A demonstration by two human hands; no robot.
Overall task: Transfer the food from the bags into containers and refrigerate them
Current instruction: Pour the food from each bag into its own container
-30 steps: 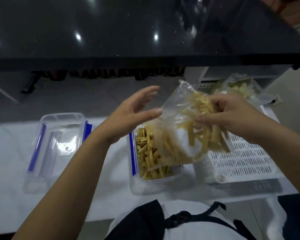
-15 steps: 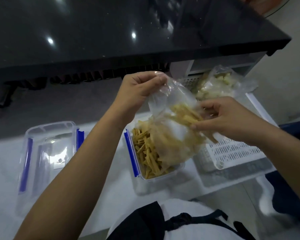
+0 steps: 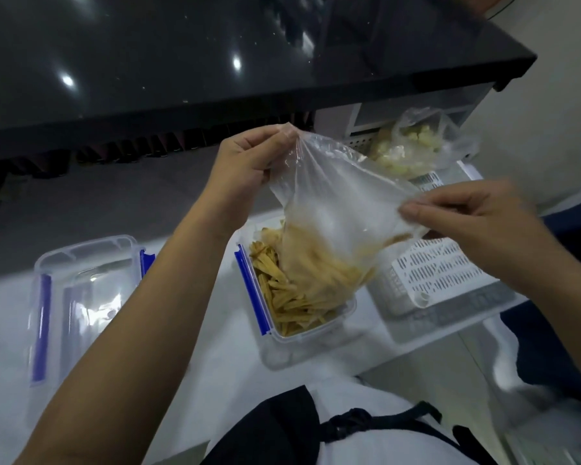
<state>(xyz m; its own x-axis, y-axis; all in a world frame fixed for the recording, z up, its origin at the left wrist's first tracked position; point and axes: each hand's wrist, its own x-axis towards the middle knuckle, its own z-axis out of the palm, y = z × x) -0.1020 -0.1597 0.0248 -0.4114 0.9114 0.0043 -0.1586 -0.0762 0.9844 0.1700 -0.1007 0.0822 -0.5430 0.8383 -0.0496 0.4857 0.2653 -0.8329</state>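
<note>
The clear plastic bag [image 3: 336, 209] hangs upended over the open container [image 3: 302, 297] on the white desk [image 3: 215, 364], and yellow food strips [image 3: 292, 297] are sliding out of its mouth into the tub, which looks well filled already. The left hand [image 3: 249, 162] has its grip clamped on the bag's top corner, thumb and fingers pinching the film high up, while the right hand [image 3: 467, 216] pinches the opposite corner out to the side, so the bag is stretched taut between them. To finish this pour well, I judge the bag's mouth should stay low and inside the tub's walls, with the raised corners shaken gently so the last strips clinging to the film drop free instead of scattering over the desk. A few pieces seem caught near the right-hand fold of the film; lifting that corner higher would probably let them slide down. The tub's right edge lies close to the white slotted basket [image 3: 433, 276], so any spill on that side could fall through the slots. The lid [image 3: 78, 297] with blue clips lies well apart on the left, ready for sealing. A second bag [image 3: 423, 142] of pale chunks waits at the far end of the basket, unemptied.
</note>
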